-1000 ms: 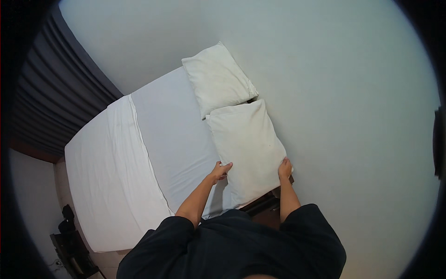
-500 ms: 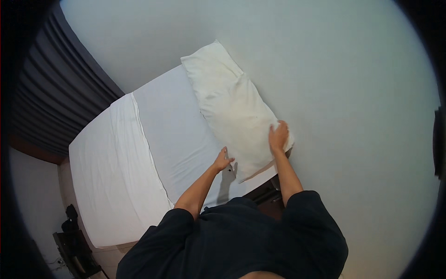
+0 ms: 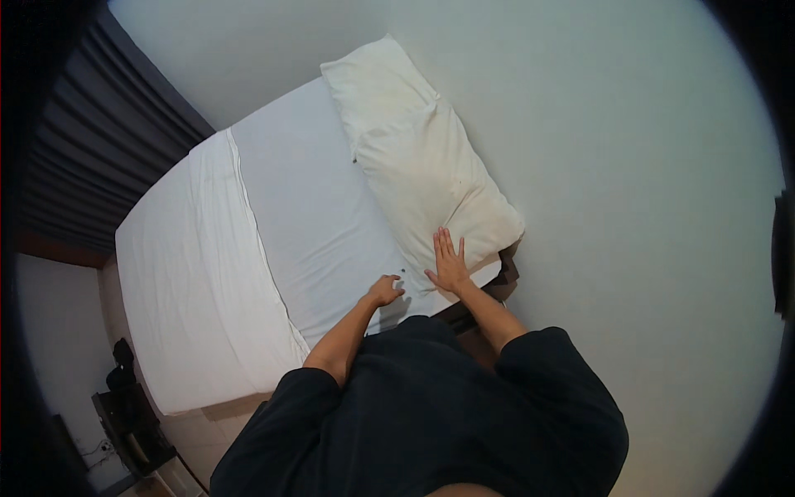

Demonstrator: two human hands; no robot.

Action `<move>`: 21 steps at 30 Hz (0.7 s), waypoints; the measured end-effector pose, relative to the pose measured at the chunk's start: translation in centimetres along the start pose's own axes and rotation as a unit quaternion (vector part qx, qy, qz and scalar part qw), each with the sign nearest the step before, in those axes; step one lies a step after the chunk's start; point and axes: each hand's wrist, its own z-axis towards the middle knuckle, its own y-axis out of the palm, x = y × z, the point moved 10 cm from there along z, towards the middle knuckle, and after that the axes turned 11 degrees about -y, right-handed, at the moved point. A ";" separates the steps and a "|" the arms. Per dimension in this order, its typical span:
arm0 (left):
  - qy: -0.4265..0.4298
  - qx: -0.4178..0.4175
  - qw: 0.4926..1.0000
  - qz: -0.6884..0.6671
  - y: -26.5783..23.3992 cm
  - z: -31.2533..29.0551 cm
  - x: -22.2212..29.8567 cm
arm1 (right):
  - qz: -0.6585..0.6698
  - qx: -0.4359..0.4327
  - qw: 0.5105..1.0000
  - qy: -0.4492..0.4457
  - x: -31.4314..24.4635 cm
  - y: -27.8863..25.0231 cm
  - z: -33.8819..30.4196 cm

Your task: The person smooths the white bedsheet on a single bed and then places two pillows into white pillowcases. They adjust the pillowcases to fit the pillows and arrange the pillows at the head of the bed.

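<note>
My right hand (image 3: 450, 265) lies flat with its fingers spread on the near end of a cream-white pillow (image 3: 431, 178). Beyond it, a second white pillow (image 3: 373, 87) lies along the wall and meets the first one. My left hand (image 3: 386, 291) is just left of the near pillow's corner, over the pale fitted sheet (image 3: 310, 190). Its fingers are slightly bent and apart, holding nothing; whether it touches the sheet I cannot tell. A small dark spot shows on the sheet by its fingertips.
A white top sheet or blanket (image 3: 195, 282), folded back, covers the left part of the bed. Grey curtains (image 3: 99, 141) hang at the far left. A bare wall (image 3: 629, 207) rises along the right. Dark furniture (image 3: 132, 427) stands on the floor at the lower left.
My right hand has moved left from the pillow's wall-side edge onto its near end. My left hand has shifted slightly left and down, away from the pillow.
</note>
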 end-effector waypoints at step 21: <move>-0.045 -0.132 0.975 0.175 7.2 -14.6 -7.6 | 0.237 -0.199 0.947 0.091 -8.8 12.8 -1.2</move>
